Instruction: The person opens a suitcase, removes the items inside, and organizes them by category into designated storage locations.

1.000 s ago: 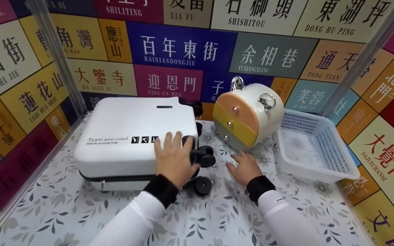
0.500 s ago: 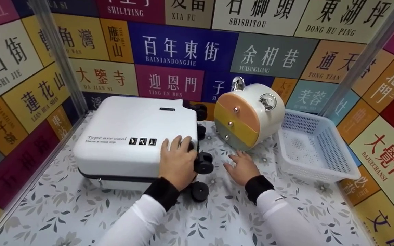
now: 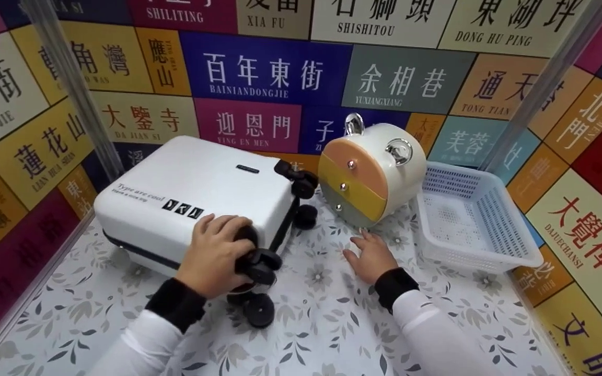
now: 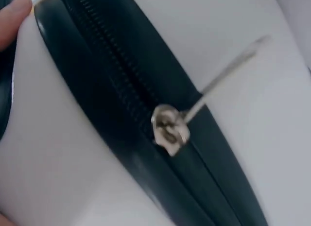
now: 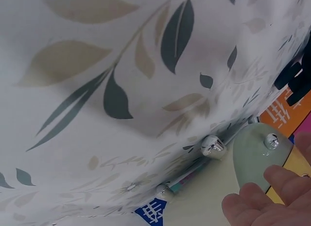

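Note:
A small white suitcase (image 3: 196,177) lies flat on the left, its black wheels (image 3: 260,310) facing right. My left hand (image 3: 215,256) grips its near right corner, the fingers curled over the edge beside a wheel. The left wrist view shows the suitcase's black zipper band (image 4: 131,80) with a metal zipper pull (image 4: 170,129) up close. My right hand (image 3: 373,257) holds nothing; its fingers are loosely spread just in front of a rounded mini drawer cabinet (image 3: 405,183) with orange, yellow and green drawers. In the right wrist view the right fingers (image 5: 286,187) appear near the green drawer (image 5: 257,155).
A white plastic basket (image 3: 481,261) stands right of the cabinet. Beneath everything is a leaf-patterned cloth (image 3: 322,324). Printed panels (image 3: 275,68) wall the back and sides, with clear corner posts (image 3: 536,89).
My left hand has curled round the suitcase corner and pulled it left and toward me, so the suitcase has turned. The right hand stays almost where it was.

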Action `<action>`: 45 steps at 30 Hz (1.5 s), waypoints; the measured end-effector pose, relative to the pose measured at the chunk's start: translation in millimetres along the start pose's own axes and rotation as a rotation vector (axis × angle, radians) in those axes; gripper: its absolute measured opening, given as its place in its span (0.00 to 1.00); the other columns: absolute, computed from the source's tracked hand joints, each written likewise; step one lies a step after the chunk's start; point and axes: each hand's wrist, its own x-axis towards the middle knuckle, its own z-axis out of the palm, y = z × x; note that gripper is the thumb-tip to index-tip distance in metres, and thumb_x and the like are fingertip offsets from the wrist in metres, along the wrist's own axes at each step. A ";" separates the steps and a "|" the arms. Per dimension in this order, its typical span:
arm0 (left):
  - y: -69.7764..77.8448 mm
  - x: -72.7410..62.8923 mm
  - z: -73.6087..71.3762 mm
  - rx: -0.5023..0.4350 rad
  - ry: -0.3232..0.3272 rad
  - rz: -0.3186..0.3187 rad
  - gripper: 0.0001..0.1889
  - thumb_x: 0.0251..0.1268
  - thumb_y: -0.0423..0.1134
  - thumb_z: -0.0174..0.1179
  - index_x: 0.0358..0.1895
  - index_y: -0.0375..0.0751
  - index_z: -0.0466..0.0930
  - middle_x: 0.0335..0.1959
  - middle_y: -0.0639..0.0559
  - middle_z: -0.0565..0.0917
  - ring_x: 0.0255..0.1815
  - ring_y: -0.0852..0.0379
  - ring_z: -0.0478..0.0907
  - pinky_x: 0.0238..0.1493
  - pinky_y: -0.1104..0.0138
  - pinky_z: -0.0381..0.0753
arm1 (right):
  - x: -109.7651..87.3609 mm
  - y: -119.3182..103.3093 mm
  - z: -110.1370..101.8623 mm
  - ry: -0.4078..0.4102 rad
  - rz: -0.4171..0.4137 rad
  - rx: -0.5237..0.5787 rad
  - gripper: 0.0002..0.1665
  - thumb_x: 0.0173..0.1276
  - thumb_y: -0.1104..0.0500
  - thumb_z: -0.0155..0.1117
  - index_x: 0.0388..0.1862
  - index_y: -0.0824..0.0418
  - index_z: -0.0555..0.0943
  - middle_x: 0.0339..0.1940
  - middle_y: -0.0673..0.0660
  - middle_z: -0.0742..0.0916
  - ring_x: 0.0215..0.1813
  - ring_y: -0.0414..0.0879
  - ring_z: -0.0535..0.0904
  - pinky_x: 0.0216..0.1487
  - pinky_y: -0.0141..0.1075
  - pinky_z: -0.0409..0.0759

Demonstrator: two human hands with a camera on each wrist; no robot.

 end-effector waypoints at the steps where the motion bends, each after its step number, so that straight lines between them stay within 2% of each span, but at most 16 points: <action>1: -6.2 -5.3 -2.5 -0.015 -0.001 -0.008 0.28 0.32 0.59 0.81 0.41 0.54 0.88 0.67 0.47 0.75 0.66 0.41 0.68 0.67 0.37 0.58 | 0.3 0.0 0.4 -0.006 0.008 0.003 0.31 0.76 0.47 0.61 0.67 0.67 0.78 0.75 0.72 0.70 0.76 0.69 0.61 0.74 0.58 0.62; 4: -17.3 -19.7 -13.9 -0.079 -0.045 -0.095 0.28 0.30 0.57 0.83 0.41 0.55 0.87 0.69 0.42 0.72 0.70 0.35 0.63 0.67 0.30 0.52 | 1.7 -0.3 1.3 -0.021 0.034 0.011 0.31 0.76 0.46 0.60 0.68 0.66 0.77 0.76 0.70 0.69 0.77 0.69 0.60 0.74 0.58 0.62; 6: -15.1 -27.5 -23.7 -0.144 -0.114 -0.221 0.33 0.26 0.61 0.84 0.44 0.54 0.86 0.74 0.39 0.66 0.75 0.28 0.53 0.66 0.23 0.46 | 2.7 -0.4 1.5 -0.025 0.039 0.016 0.31 0.76 0.46 0.60 0.68 0.66 0.77 0.76 0.70 0.69 0.77 0.69 0.60 0.74 0.59 0.61; 9: 2.2 -30.6 -30.8 -0.209 -0.184 -0.447 0.44 0.27 0.76 0.76 0.49 0.50 0.85 0.80 0.34 0.53 0.77 0.19 0.34 0.61 0.19 0.45 | 5.2 -0.9 0.9 -0.011 0.036 0.014 0.31 0.76 0.46 0.60 0.68 0.66 0.77 0.75 0.71 0.70 0.76 0.69 0.61 0.74 0.59 0.61; 11: 16.3 -27.4 -28.0 -0.210 -0.167 -0.554 0.52 0.28 0.86 0.65 0.50 0.45 0.84 0.81 0.32 0.48 0.75 0.16 0.27 0.58 0.19 0.51 | 7.0 -1.2 0.1 0.002 0.035 0.007 0.31 0.76 0.47 0.60 0.68 0.66 0.78 0.74 0.72 0.70 0.76 0.70 0.61 0.74 0.59 0.62; 13: 26.0 -23.2 -21.2 -0.202 -0.097 -0.610 0.51 0.35 0.87 0.60 0.48 0.42 0.85 0.81 0.31 0.49 0.74 0.15 0.27 0.57 0.21 0.57 | 8.9 -1.6 -0.9 0.006 0.035 0.003 0.31 0.76 0.46 0.60 0.68 0.66 0.78 0.74 0.72 0.70 0.76 0.70 0.61 0.74 0.59 0.61; 16: 27.5 -21.7 -15.7 -0.217 -0.001 -0.614 0.41 0.40 0.78 0.69 0.42 0.42 0.86 0.79 0.30 0.54 0.75 0.15 0.30 0.56 0.22 0.62 | 11.1 -1.2 -2.0 0.009 0.016 0.000 0.30 0.76 0.46 0.60 0.67 0.66 0.78 0.74 0.73 0.70 0.75 0.70 0.61 0.74 0.59 0.62; 19: 14.4 -26.4 -18.3 -0.288 -0.002 -0.586 0.32 0.40 0.69 0.76 0.38 0.45 0.86 0.79 0.34 0.54 0.76 0.18 0.29 0.55 0.25 0.67 | 11.5 0.8 -3.2 0.015 0.009 -0.001 0.30 0.76 0.47 0.60 0.66 0.67 0.79 0.74 0.73 0.71 0.75 0.70 0.62 0.74 0.58 0.62; 24: -31.5 -43.4 -29.5 -0.420 -0.099 -0.508 0.28 0.39 0.66 0.79 0.37 0.51 0.85 0.82 0.45 0.52 0.79 0.28 0.25 0.54 0.24 0.66 | 9.4 5.2 -2.6 0.021 0.026 -0.010 0.30 0.76 0.47 0.61 0.66 0.67 0.79 0.73 0.72 0.72 0.75 0.71 0.63 0.73 0.59 0.63; 27: -57.0 -52.2 -44.2 -0.418 -0.199 -0.499 0.29 0.40 0.65 0.79 0.42 0.51 0.86 0.83 0.48 0.48 0.80 0.30 0.26 0.56 0.22 0.60 | 9.2 5.4 -1.2 0.017 0.013 -0.007 0.29 0.76 0.47 0.61 0.65 0.67 0.79 0.73 0.73 0.72 0.74 0.71 0.63 0.73 0.59 0.63; 29: -61.1 -53.4 -53.8 -0.360 -0.273 -0.546 0.34 0.41 0.68 0.77 0.48 0.48 0.86 0.84 0.43 0.42 0.79 0.23 0.31 0.55 0.22 0.61 | 9.3 5.0 -0.6 0.018 0.006 -0.002 0.29 0.76 0.47 0.61 0.65 0.67 0.79 0.72 0.73 0.72 0.74 0.71 0.63 0.73 0.59 0.63; 31: -52.9 -49.6 -56.7 -0.280 -0.311 -0.618 0.43 0.42 0.75 0.72 0.53 0.42 0.84 0.83 0.36 0.37 0.75 0.15 0.41 0.51 0.23 0.67 | 9.2 5.0 -0.4 0.022 0.003 0.001 0.29 0.76 0.48 0.61 0.65 0.67 0.79 0.72 0.73 0.72 0.74 0.71 0.63 0.73 0.59 0.63; 34: -34.2 -46.1 -46.6 -0.191 -0.227 -0.698 0.49 0.46 0.74 0.70 0.56 0.31 0.80 0.80 0.25 0.34 0.62 0.04 0.53 0.40 0.27 0.75 | 9.1 2.9 2.8 0.030 -0.003 0.004 0.29 0.75 0.48 0.62 0.64 0.67 0.80 0.72 0.73 0.73 0.74 0.71 0.63 0.73 0.59 0.63; 38: -25.3 -46.1 -30.3 -0.180 -0.035 -0.687 0.23 0.53 0.44 0.76 0.45 0.30 0.82 0.80 0.24 0.39 0.55 0.04 0.62 0.30 0.31 0.78 | 9.5 2.2 0.0 0.029 -0.006 0.003 0.28 0.76 0.48 0.62 0.64 0.67 0.80 0.72 0.73 0.73 0.75 0.71 0.63 0.74 0.59 0.62; 40: -30.0 -49.9 -29.5 -0.192 -0.014 -0.661 0.11 0.49 0.32 0.70 0.37 0.35 0.83 0.80 0.26 0.39 0.53 0.05 0.64 0.27 0.32 0.78 | 9.1 2.0 -1.0 0.024 -0.001 0.006 0.29 0.76 0.48 0.62 0.64 0.67 0.80 0.72 0.73 0.73 0.75 0.71 0.63 0.74 0.59 0.62; 45: -55.0 -63.1 -36.1 -0.232 -0.061 -0.603 0.06 0.46 0.27 0.66 0.29 0.40 0.82 0.81 0.28 0.40 0.52 0.06 0.65 0.29 0.34 0.77 | 7.6 2.1 -3.2 0.015 0.020 0.018 0.29 0.76 0.48 0.61 0.66 0.67 0.79 0.73 0.72 0.71 0.75 0.70 0.62 0.73 0.60 0.62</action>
